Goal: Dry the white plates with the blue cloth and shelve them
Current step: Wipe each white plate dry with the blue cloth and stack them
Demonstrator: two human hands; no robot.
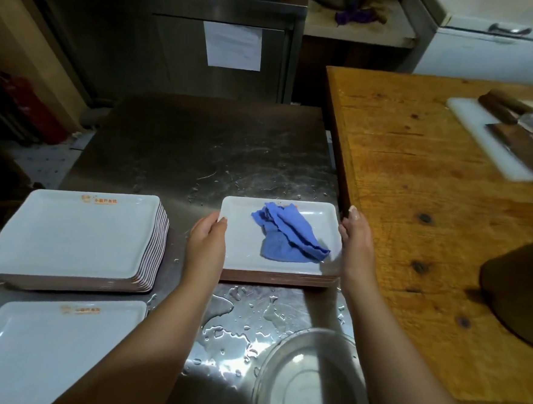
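Note:
A short stack of white rectangular plates [243, 250] sits on the wet steel counter [205, 153] in the middle. The crumpled blue cloth [288, 235] lies on its top plate. My left hand [207, 238] grips the stack's left edge, thumb over the rim. My right hand [355, 239] holds its right edge, beside the wooden table. A taller stack of white plates [73, 235] with an orange logo stands at the left. Another stack of white plates [43, 353] lies at the lower left.
A thick wooden table [431, 213] rises along the right, carrying a white cutting board [472, 128] with two cleavers [522, 137] and a dark object [521, 289]. A round steel basin [309, 381] sits at the bottom. Water puddles [237, 332] cover the near counter.

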